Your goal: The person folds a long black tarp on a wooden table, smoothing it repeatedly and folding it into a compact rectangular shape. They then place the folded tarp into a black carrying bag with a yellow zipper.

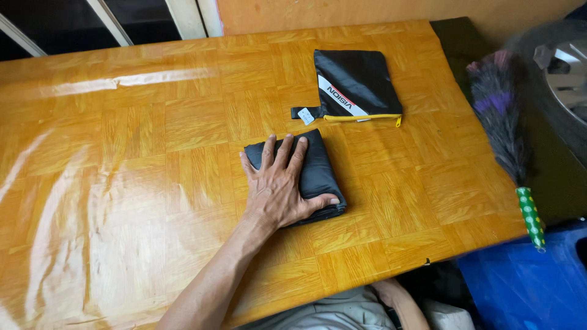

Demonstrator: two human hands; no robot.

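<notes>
On the glossy orange worktop (153,183), the left hand (278,186) lies flat with fingers spread, pressing the folded black cloth (318,168). Just beyond that cloth sits a black zip pouch (358,79); further right rests a feather duster (504,122). The right hand is out of view.

The left hand (278,186) lies flat, fingers spread, on a folded black cloth square (318,168) on the shiny orange wooden table (153,153). Just behind the cloth, a flat black pouch with a yellow zip (358,85) lies on the table. Past the pouch, a purple feather duster with a green dotted handle (504,131) rests at the table's edge.
</notes>
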